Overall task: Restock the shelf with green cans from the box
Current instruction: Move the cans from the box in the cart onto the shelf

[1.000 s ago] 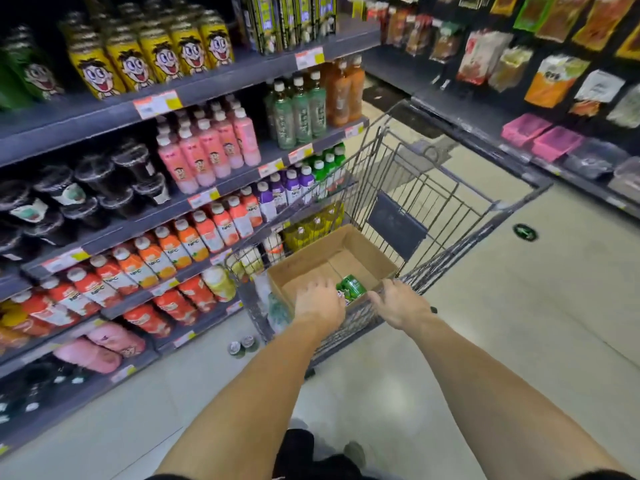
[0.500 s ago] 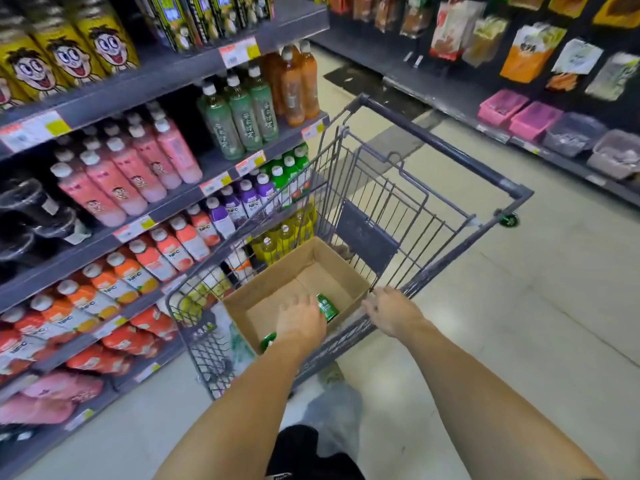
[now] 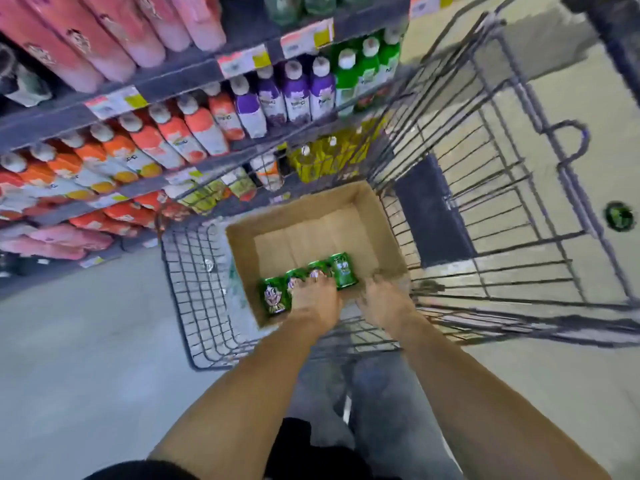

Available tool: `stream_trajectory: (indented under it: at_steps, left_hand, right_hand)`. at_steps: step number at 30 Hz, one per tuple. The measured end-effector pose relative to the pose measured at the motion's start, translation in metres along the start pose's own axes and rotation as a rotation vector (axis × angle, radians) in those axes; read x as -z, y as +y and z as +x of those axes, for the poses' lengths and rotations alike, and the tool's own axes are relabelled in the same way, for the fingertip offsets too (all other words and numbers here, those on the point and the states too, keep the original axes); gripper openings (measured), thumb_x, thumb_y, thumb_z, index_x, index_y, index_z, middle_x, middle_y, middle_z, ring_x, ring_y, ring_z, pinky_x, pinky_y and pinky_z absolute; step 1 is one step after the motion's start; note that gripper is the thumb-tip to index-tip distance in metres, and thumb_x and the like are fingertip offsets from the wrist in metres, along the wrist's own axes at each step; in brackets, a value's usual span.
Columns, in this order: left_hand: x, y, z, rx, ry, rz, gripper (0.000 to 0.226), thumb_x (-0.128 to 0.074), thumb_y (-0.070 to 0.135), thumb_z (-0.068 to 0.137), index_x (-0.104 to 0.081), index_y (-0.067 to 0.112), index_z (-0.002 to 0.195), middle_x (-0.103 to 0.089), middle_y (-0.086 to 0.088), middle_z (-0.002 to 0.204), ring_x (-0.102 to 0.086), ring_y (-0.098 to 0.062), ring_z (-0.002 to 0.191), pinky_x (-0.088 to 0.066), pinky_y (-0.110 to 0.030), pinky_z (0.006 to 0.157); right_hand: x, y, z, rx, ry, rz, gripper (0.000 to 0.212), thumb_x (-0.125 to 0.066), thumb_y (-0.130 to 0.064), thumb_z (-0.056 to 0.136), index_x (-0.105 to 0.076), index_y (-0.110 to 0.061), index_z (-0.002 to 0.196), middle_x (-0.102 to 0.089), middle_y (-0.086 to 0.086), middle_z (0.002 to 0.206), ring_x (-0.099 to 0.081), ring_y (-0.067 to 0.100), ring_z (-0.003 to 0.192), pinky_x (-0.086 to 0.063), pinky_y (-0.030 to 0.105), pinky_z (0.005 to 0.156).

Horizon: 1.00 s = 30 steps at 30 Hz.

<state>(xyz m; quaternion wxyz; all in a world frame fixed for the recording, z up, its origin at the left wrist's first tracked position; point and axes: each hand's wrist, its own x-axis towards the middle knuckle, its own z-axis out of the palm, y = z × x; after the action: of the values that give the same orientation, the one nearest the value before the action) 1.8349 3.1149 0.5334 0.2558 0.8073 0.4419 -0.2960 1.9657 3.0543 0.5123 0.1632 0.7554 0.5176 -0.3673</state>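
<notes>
Four green cans (image 3: 341, 271) lie in a row along the near wall of one box (image 3: 377, 216) in the cart (image 3: 194, 289). Left hand (image 3: 313, 301) rests on the middle cans, grip unclear; right hand (image 3: 384, 299) grasps the box's near edge.

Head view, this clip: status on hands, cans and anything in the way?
Left hand down on the green cans in the box, grip unclear. Right hand on the box's near edge. Cart wire all round; nothing blocking.
</notes>
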Motion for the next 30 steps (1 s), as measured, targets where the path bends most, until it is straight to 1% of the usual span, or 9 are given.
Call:
stream_trajectory:
  at_steps: [7,11,15,17,20,22,24,26,30]
  left_hand:
    - [-0.044,-0.022,0.077,0.077,-0.150,-0.100,0.041,-0.043,0.031,0.097,-0.048,0.009,0.131,-0.053,-0.014,0.132,-0.054,-0.032,0.119,-0.043,-0.042,0.095]
    - [-0.063,-0.041,0.124,0.176,-0.106,-0.109,0.043,-0.046,0.033,0.095,-0.049,0.008,0.130,-0.053,-0.014,0.131,-0.053,-0.032,0.118,-0.043,-0.042,0.094]
    - [-0.082,-0.056,0.163,0.218,-0.052,-0.036,0.053,-0.043,0.041,0.095,-0.042,0.008,0.136,-0.046,-0.014,0.138,-0.039,-0.032,0.132,-0.025,-0.048,0.111]
    - [-0.095,-0.064,0.178,0.248,-0.089,-0.059,0.061,-0.041,0.046,0.095,-0.035,0.007,0.142,-0.043,-0.016,0.144,-0.033,-0.034,0.137,-0.013,-0.052,0.116]
    - [-0.113,-0.076,0.195,0.280,-0.153,-0.143,0.067,-0.044,0.057,0.092,-0.041,0.012,0.141,-0.051,-0.017,0.138,-0.039,-0.035,0.135,-0.006,-0.054,0.117]
    - [-0.117,-0.081,0.204,0.288,-0.164,-0.175,0.069,-0.051,0.065,0.084,-0.052,0.016,0.133,-0.059,-0.014,0.128,-0.050,-0.032,0.126,-0.019,-0.050,0.114]
    - [-0.116,-0.085,0.213,0.285,-0.140,-0.225,0.068,-0.060,0.070,0.075,-0.059,0.022,0.124,-0.068,-0.009,0.105,-0.058,-0.029,0.112,-0.036,-0.040,0.102]
    - [-0.115,-0.088,0.219,0.249,-0.159,-0.277,0.067,-0.065,0.069,0.072,-0.059,0.026,0.123,-0.061,-0.002,0.077,-0.060,-0.028,0.103,-0.038,-0.033,0.090]
    - [-0.116,-0.094,0.227,0.244,-0.207,-0.364,0.070,-0.072,0.065,0.068,-0.060,0.014,0.115,-0.052,0.000,0.089,-0.049,-0.021,0.082,-0.036,-0.027,0.073]
  right_hand:
    - [-0.033,0.002,0.091,0.061,-0.158,0.067,0.041,-0.047,-0.038,0.097,-0.050,-0.010,0.127,-0.059,0.018,0.122,-0.058,0.035,0.113,-0.047,0.040,0.090]
    - [-0.047,0.013,0.152,-0.012,-0.205,0.189,0.044,-0.047,-0.040,0.098,-0.055,-0.004,0.123,-0.061,0.023,0.121,-0.059,0.036,0.111,-0.049,0.041,0.092]
    - [-0.065,0.018,0.194,-0.096,-0.210,0.275,0.056,-0.054,-0.053,0.093,-0.052,-0.013,0.133,-0.058,0.016,0.130,-0.051,0.034,0.123,-0.044,0.040,0.101]
    - [-0.074,0.018,0.206,-0.087,-0.228,0.321,0.058,-0.057,-0.057,0.089,-0.055,-0.016,0.130,-0.060,0.012,0.127,-0.054,0.030,0.118,-0.044,0.038,0.099]
    - [-0.086,0.019,0.215,-0.094,-0.250,0.430,0.066,-0.063,-0.064,0.080,-0.054,-0.020,0.129,-0.061,0.007,0.126,-0.055,0.026,0.114,-0.044,0.036,0.096]
    - [-0.091,0.018,0.218,-0.101,-0.260,0.484,0.083,-0.071,-0.071,0.066,-0.051,-0.021,0.129,-0.060,0.003,0.126,-0.056,0.026,0.116,-0.045,0.041,0.100]
    - [-0.095,0.015,0.219,-0.109,-0.275,0.544,0.096,-0.081,-0.069,0.053,-0.048,-0.019,0.128,-0.061,0.002,0.123,-0.058,0.024,0.114,-0.048,0.043,0.098]
    - [-0.098,0.012,0.220,-0.126,-0.249,0.579,0.103,-0.086,-0.068,0.046,-0.047,-0.017,0.127,-0.061,0.002,0.122,-0.058,0.023,0.113,-0.049,0.044,0.097]
    - [-0.099,0.012,0.221,-0.161,-0.174,0.499,0.106,-0.085,-0.071,0.041,-0.049,-0.019,0.126,-0.061,0.001,0.122,-0.059,0.022,0.111,-0.051,0.041,0.093]
